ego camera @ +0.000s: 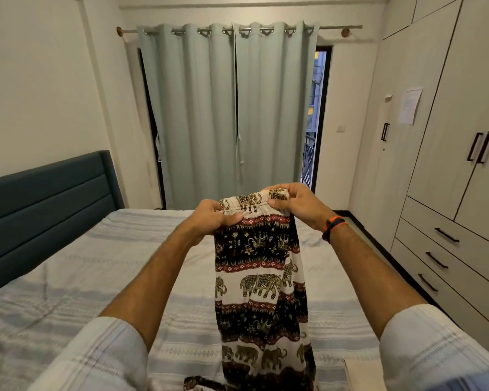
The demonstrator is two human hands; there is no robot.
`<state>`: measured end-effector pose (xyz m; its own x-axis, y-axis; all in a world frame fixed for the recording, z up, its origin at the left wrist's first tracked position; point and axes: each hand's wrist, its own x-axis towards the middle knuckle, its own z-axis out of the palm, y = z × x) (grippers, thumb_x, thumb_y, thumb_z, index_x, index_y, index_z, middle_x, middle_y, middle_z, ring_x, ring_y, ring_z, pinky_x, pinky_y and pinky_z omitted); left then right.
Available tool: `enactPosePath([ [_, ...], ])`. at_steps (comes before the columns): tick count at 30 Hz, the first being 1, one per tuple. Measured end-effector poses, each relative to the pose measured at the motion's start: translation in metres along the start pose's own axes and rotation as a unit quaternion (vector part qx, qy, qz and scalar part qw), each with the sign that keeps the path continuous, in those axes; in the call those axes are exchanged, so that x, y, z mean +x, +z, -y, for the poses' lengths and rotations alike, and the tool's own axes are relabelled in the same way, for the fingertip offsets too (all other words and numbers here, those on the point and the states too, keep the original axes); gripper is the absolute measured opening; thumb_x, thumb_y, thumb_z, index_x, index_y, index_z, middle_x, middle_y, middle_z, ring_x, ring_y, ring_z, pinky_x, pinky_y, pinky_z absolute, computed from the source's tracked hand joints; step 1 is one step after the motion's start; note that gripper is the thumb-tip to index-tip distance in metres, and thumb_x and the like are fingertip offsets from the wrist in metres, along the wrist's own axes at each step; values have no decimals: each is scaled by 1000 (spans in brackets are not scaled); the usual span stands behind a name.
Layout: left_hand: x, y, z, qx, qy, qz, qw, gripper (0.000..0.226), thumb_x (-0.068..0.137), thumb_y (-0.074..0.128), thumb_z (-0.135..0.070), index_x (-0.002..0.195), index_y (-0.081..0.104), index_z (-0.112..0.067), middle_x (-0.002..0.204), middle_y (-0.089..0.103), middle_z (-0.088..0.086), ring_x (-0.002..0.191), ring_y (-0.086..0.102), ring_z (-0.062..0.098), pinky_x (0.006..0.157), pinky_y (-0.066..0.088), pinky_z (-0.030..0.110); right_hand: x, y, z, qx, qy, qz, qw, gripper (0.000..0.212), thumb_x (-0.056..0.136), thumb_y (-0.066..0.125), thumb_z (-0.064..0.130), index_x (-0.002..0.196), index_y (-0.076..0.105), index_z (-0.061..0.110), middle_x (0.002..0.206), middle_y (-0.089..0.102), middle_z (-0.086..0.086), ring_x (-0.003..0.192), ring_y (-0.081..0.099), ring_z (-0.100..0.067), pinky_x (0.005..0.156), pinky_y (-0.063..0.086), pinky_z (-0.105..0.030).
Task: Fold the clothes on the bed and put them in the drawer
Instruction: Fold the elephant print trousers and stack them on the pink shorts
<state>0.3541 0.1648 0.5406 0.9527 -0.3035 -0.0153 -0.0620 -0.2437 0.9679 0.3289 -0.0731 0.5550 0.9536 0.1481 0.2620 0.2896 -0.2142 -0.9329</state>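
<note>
At frame centre, elephant-print trousers are held up over the bed, waistband pinched tight by left grip and right grip.

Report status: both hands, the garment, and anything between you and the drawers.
Left hand and right hand each grip the waistband of the elephant-print trousers, held up over the bed. Not yet folded. Drawers at right, all closed.

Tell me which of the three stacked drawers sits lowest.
The bottom drawer, whose handle is nearest the floor, under the other two drawers.
</note>
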Motion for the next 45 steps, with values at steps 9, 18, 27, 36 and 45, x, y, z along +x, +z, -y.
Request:
enactPosePath([
  [9,9,4,-18,110,60,-83,989,17,76,80,-5,91,72,-5,90,74,10,89,71,22,78,60,35,12,-6,0,-193,66,-76,976,11,78,81,8,83,72,4,88,74,-11,86,72,-24,88,58,-41],
  [18,6,2,-28,432,85,-205,874,40,86,66,-53,106,68,-18,90,69,0,83,64,18,71,52,30,23,-5,10,-294,75,-98,948,27,85,75,33,100,74,11,89,73,-6,81,68,-20,71,55,-30],
  [27,6,-19,-94,119,113,-181,970,36,93,63,-33,124,59,-17,110,70,11,84,73,29,81,59,45,39,-13,86,-22,53,-130,990,28,98,59,15,125,60,6,110,67,-14,67,66,-20,50,60,-28],
  [36,-11,-19,-155,133,207,-252,936,44,95,61,-28,137,53,-18,118,68,9,76,73,21,70,62,36,44,-23,138,23,-7,-183,983,19,99,58,16,115,63,6,99,67,-7,54,65,-7,37,43,-15],
  [45,-30,-24,-184,181,210,-262,924,41,94,61,-34,133,58,-21,97,65,-3,70,72,17,67,61,31,35,-21,160,61,3,-177,982,39,102,52,11,139,45,-1,130,59,-18,72,72,-24,47,58,-25],
])
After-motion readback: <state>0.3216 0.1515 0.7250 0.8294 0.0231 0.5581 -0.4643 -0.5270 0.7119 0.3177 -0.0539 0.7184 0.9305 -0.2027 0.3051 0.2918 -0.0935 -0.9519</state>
